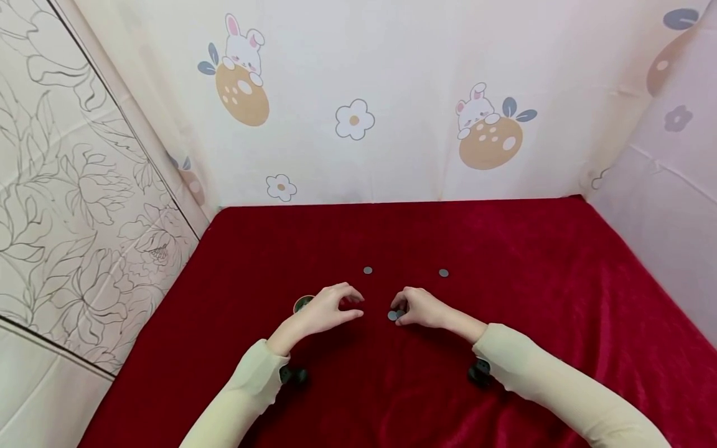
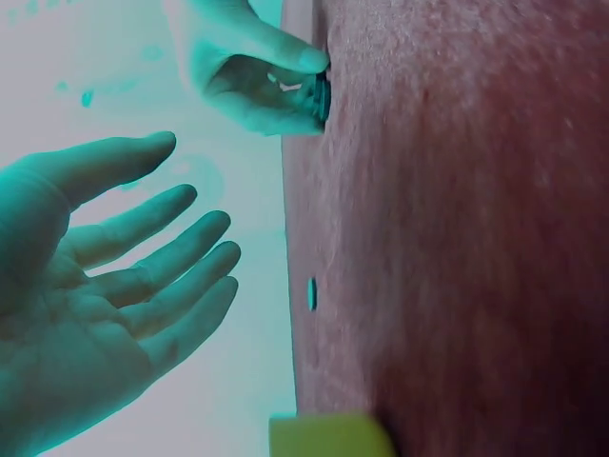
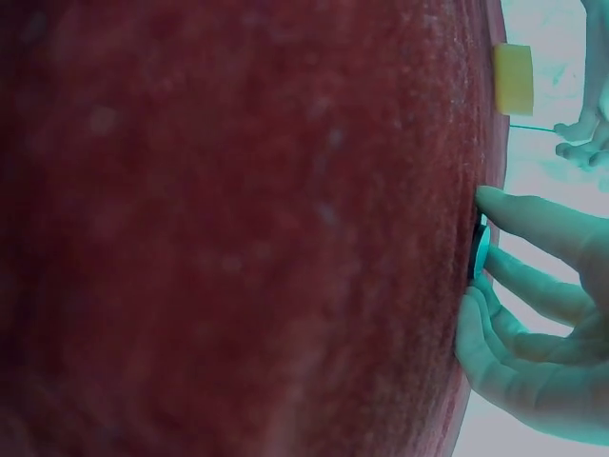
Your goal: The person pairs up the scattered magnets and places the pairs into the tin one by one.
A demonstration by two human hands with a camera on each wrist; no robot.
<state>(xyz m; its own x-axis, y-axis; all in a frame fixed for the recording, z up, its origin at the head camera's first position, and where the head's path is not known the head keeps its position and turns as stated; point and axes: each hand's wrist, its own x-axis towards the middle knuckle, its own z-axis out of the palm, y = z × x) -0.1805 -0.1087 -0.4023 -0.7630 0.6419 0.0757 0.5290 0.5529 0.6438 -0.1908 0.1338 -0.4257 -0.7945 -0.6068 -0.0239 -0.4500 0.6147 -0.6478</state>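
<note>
My right hand point(image 1: 422, 308) is low over the red cloth. Its thumb and curled fingers pinch the edges of a few flat grey coins point(image 1: 393, 316), which lie partly over one another. In the right wrist view the thumb and fingertips are at either side of a coin point(image 3: 481, 250), touching the cloth. My left hand point(image 1: 330, 306) hovers apart from it, palm inward, its fingers point(image 2: 181, 271) loosely extended with nothing between them. Farther back, one coin point(image 1: 368, 270) and another coin point(image 1: 444, 272) lie separately. The coins' markings are too small to read.
A small round container point(image 1: 303, 303) stands partly hidden behind my left hand; the wrist views show its yellow side point(image 3: 514, 79). Red velvet cloth point(image 1: 504, 249) covers the table. A patterned curtain point(image 1: 403, 149) hangs along the back edge, with more fabric at both sides.
</note>
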